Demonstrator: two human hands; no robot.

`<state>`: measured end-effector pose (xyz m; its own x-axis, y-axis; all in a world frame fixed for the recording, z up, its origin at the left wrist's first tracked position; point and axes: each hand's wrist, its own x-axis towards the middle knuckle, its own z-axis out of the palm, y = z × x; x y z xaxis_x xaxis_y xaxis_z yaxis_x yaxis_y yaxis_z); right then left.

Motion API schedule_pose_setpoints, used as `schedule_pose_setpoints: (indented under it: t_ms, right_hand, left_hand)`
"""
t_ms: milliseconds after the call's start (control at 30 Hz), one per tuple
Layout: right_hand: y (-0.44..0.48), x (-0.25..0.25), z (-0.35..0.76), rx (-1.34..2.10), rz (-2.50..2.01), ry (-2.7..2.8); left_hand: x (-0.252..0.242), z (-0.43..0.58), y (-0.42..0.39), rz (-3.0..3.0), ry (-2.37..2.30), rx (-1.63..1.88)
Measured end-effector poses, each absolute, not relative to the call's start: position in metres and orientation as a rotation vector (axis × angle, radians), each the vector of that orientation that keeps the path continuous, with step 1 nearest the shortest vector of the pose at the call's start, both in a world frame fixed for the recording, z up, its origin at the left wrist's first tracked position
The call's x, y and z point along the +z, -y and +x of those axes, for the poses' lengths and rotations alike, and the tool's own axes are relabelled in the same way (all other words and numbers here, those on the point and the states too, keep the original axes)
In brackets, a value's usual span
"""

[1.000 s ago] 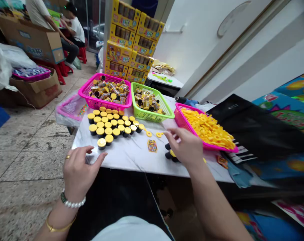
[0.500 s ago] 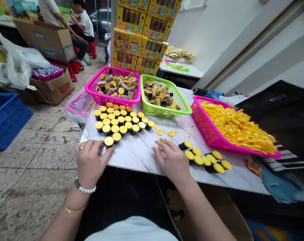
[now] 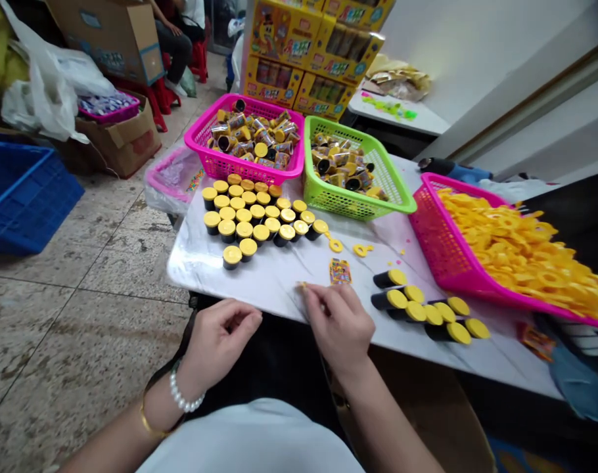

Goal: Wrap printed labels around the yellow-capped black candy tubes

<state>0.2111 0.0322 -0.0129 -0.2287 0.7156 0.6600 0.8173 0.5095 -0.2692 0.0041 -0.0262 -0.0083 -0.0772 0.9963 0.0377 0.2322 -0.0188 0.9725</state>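
My left hand [image 3: 223, 341] is off the table's front edge, its fingers curled in towards the thumb, and nothing shows in them. Over the front of the table, my right hand [image 3: 336, 322] is closed in a pinch. A tiny yellowish bit sticks out at its fingertips, too small to name. Just beyond that hand lies a small printed yellow card [image 3: 340, 271]. Upright black cups with yellow lids [image 3: 244, 230] stand in a cluster on the left. To the right, several similar black cups with yellow lids [image 3: 416, 311] lie tilted on their sides.
Behind are a pink basket [image 3: 244, 164] and a green basket [image 3: 353, 205] of small filled cups. A pink basket of yellow ring pieces [image 3: 516, 246] stands right. Two loose yellow rings [image 3: 335, 245] lie mid-table. Yellow boxes [image 3: 279, 39] are stacked behind; a blue crate [image 3: 27, 203] sits left.
My left hand has let go of a lidded cup at the cluster's front and drawn back off the table. My right hand has moved off the printed card and closed. The view has shifted.
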Motion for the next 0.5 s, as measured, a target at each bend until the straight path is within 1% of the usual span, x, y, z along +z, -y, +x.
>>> schedule_pose_setpoints:
  t_ms: [100, 200, 267, 367, 500]
  right_hand:
    - [-0.007, -0.012, 0.186, -0.082, -0.966, 2.071]
    - [0.005, -0.016, 0.173, 0.0, -0.765, 2.126]
    - [0.005, -0.016, 0.173, 0.14, -0.811, 2.081]
    - [-0.002, -0.007, 0.179, 0.435, -1.02, 1.958]
    - [-0.006, 0.006, 0.176, 0.839, -1.064, 2.04]
  left_hand:
    - [-0.005, 0.008, 0.02, 1.042, -1.324, 1.098]
    - [-0.005, 0.004, 0.019, 0.912, -1.229, 1.103]
    - [-0.005, -0.001, 0.022, 0.903, -1.224, 1.139]
    - [-0.004, -0.008, 0.026, 1.033, -1.33, 1.181]
    - [0.0, -0.007, 0.029, 1.21, -1.407, 1.184]
